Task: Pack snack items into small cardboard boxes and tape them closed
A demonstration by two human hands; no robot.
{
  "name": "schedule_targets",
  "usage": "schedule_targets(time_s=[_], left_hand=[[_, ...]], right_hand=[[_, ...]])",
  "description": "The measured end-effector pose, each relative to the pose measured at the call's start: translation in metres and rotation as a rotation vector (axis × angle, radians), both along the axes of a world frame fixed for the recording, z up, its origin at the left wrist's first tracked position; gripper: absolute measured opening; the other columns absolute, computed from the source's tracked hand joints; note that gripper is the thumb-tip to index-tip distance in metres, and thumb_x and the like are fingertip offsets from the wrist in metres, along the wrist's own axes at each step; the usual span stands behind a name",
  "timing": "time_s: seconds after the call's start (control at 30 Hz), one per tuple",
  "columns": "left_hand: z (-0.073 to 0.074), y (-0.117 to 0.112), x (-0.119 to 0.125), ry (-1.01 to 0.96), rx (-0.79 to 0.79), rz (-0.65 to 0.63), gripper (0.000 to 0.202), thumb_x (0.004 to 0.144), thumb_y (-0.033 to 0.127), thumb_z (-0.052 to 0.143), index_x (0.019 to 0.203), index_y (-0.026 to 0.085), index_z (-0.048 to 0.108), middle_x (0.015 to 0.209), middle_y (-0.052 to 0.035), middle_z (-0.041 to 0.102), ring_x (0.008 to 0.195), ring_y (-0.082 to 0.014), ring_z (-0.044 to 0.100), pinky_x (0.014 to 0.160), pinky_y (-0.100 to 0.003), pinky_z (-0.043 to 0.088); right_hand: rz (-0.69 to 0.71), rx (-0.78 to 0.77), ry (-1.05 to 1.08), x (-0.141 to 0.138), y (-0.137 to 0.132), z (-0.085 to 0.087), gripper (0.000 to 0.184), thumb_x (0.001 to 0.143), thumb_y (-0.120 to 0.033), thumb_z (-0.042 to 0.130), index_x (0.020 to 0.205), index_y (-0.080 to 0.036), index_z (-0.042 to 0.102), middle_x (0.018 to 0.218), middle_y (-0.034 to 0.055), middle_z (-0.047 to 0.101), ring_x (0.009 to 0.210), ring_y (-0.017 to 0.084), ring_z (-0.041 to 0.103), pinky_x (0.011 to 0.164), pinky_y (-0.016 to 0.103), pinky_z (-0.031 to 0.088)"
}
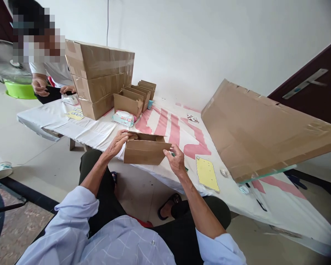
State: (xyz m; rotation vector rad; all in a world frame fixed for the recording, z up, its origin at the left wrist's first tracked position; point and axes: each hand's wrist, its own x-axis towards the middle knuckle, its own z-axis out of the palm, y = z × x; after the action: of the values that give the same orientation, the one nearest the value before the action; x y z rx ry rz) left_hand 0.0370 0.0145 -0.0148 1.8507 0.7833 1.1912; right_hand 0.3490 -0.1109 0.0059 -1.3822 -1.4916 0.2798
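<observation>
A small brown cardboard box (143, 152), its top open, is held at the table's front edge between my two hands. My left hand (118, 142) grips its left end, fingers at the upper rim. On the right end, my right hand (175, 157) pinches the upper corner with thumb and fingers. The inside of the box is mostly hidden by its front wall. Just beyond it lies a pack of wet wipes (124, 117). To the right of my right hand, a yellow sheet (207, 173) with a wavy edge rests on the cloth.
Taped cardboard boxes (99, 73) are stacked at the left, beside several open small boxes (128, 104). A large cardboard panel (264, 129) leans over the right side. A knife (257, 198) lies below it. Another person (51, 75) sits at the far left.
</observation>
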Motion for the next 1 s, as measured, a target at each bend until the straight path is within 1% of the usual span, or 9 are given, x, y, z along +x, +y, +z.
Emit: schedule_targets(time_s=[0.13, 0.23, 0.37, 0.47, 0.6, 0.67, 0.73, 0.87, 1.0], left_hand=[[-0.002, 0.003, 0.002, 0.031, 0.004, -0.001, 0.054, 0.102, 0.061, 0.057, 0.131, 0.02, 0.078, 0.143, -0.0143, 0.057, 0.143, -0.0317, 0.054, 0.125, -0.049, 0.047], [0.0, -0.002, 0.003, 0.061, -0.006, -0.062, 0.066, 0.092, 0.068, 0.074, 0.141, 0.024, 0.073, 0.153, -0.0141, 0.049, 0.147, -0.0347, 0.051, 0.117, -0.047, 0.055], [0.005, -0.012, 0.001, 0.096, 0.027, -0.144, 0.096, 0.072, 0.068, 0.094, 0.154, 0.027, 0.062, 0.166, -0.0159, 0.038, 0.155, -0.0411, 0.043, 0.12, -0.054, 0.053], [0.011, -0.018, 0.0, 0.124, 0.046, -0.145, 0.104, 0.069, 0.066, 0.097, 0.157, 0.024, 0.059, 0.165, -0.0178, 0.039, 0.156, -0.0419, 0.042, 0.127, -0.058, 0.046], [0.016, -0.028, -0.001, 0.144, 0.101, -0.159, 0.106, 0.069, 0.063, 0.098, 0.159, 0.025, 0.056, 0.163, -0.0174, 0.04, 0.156, -0.0419, 0.042, 0.13, -0.06, 0.041], [0.017, -0.035, -0.002, 0.144, 0.124, -0.172, 0.108, 0.068, 0.062, 0.099, 0.16, 0.026, 0.055, 0.164, -0.0177, 0.038, 0.157, -0.0427, 0.039, 0.13, -0.061, 0.041], [0.016, -0.04, -0.005, 0.153, 0.135, -0.179, 0.111, 0.068, 0.063, 0.099, 0.161, 0.026, 0.053, 0.165, -0.0181, 0.036, 0.159, -0.0435, 0.037, 0.131, -0.061, 0.04], [0.014, -0.048, -0.009, 0.173, 0.152, -0.176, 0.114, 0.069, 0.064, 0.098, 0.165, 0.027, 0.048, 0.167, -0.0183, 0.034, 0.162, -0.0451, 0.033, 0.133, -0.063, 0.037], [0.012, -0.049, -0.01, 0.173, 0.168, -0.176, 0.115, 0.07, 0.065, 0.097, 0.165, 0.027, 0.047, 0.166, -0.0186, 0.035, 0.162, -0.0448, 0.033, 0.135, -0.062, 0.034]], right_hand=[[0.021, 0.162, -0.214, 0.003, -0.032, -0.004, 0.007, 0.099, -0.027, 0.064, 0.101, -0.027, 0.071, 0.114, 0.0082, 0.077, 0.111, 0.027, 0.071, 0.104, 0.049, 0.057], [0.038, 0.192, -0.499, 0.002, -0.052, -0.004, 0.017, 0.097, -0.015, 0.061, 0.101, -0.027, 0.073, 0.116, 0.0102, 0.078, 0.112, 0.029, 0.071, 0.103, 0.052, 0.058], [0.078, 0.152, -0.686, 0.0, -0.066, 0.002, 0.012, 0.097, -0.025, 0.069, 0.108, -0.025, 0.074, 0.126, 0.0141, 0.076, 0.12, 0.033, 0.069, 0.105, 0.055, 0.057], [0.168, 0.123, -0.666, -0.005, -0.065, 0.016, 0.017, 0.1, -0.041, 0.071, 0.104, -0.024, 0.074, 0.126, 0.015, 0.076, 0.12, 0.033, 0.069, 0.105, 0.053, 0.057], [0.298, 0.073, -0.649, -0.023, -0.051, 0.039, 0.024, 0.109, -0.036, 0.056, 0.115, -0.024, 0.076, 0.13, 0.0129, 0.077, 0.126, 0.029, 0.069, 0.11, 0.049, 0.055], [0.36, 0.049, -0.73, -0.034, -0.042, 0.047, 0.026, 0.109, -0.034, 0.056, 0.122, -0.022, 0.075, 0.13, 0.0129, 0.077, 0.129, 0.029, 0.067, 0.116, 0.049, 0.052], [0.384, -0.006, -0.852, -0.042, -0.036, 0.052, 0.023, 0.107, -0.033, 0.06, 0.117, -0.02, 0.077, 0.119, 0.0135, 0.078, 0.123, 0.031, 0.067, 0.115, 0.051, 0.05], [0.222, -0.097, -1.043, -0.046, -0.036, 0.057, 0.018, 0.105, -0.03, 0.064, 0.097, -0.021, 0.077, 0.098, 0.014, 0.076, 0.106, 0.033, 0.065, 0.102, 0.05, 0.052], [0.067, -0.115, -1.114, -0.044, -0.041, 0.059, 0.016, 0.104, -0.025, 0.062, 0.1, -0.021, 0.077, 0.098, 0.0171, 0.075, 0.105, 0.036, 0.065, 0.102, 0.054, 0.05]])
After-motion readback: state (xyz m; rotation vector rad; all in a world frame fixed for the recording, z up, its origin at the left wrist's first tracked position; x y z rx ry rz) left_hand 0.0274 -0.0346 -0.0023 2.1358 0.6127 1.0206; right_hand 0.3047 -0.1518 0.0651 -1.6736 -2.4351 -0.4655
